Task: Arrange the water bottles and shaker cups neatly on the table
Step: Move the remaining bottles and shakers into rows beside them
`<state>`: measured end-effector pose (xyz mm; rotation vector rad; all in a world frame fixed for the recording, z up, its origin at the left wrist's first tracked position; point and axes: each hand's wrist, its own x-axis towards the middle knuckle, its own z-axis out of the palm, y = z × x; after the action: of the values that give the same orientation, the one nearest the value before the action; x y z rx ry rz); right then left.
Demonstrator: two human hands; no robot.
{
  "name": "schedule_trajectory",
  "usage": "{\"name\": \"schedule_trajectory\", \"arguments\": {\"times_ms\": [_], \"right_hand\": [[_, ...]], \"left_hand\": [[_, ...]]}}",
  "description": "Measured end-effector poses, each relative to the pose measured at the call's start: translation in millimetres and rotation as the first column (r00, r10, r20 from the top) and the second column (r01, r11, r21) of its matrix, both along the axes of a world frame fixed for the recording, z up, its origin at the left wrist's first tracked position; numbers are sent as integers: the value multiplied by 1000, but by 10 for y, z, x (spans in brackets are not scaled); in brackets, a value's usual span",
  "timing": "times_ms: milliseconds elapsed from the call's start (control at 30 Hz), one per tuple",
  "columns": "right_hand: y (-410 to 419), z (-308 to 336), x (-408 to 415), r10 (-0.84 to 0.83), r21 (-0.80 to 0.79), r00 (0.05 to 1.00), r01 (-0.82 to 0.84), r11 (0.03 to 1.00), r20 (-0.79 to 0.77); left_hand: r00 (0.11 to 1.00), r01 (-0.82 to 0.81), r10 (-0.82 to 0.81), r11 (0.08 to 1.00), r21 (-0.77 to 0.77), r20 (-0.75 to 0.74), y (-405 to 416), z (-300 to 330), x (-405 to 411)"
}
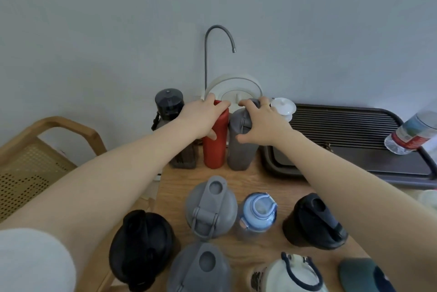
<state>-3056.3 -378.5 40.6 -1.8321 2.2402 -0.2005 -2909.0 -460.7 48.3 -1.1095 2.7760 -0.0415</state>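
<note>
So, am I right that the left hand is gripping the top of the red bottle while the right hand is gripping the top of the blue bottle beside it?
Not quite. The head view shows the left hand on the red bottle, as you said, but the right hand grips the top of the grey bottle beside it. The blue bottle stands nearer, untouched.

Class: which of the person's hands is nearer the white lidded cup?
Right. The right hand, gripping the grey bottle, sits just beside the white lidded cup; the left hand holds the red bottle, farther away.
</note>
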Motion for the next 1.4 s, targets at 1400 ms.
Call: {"name": "schedule_trajectory", "arguments": {"times_ms": [1400], "right_hand": [[1939,101,2078,93,313,963,-10,950,-252]], "left_hand": [[914,404,-371,875,268,-167,727,-252,931]]}}
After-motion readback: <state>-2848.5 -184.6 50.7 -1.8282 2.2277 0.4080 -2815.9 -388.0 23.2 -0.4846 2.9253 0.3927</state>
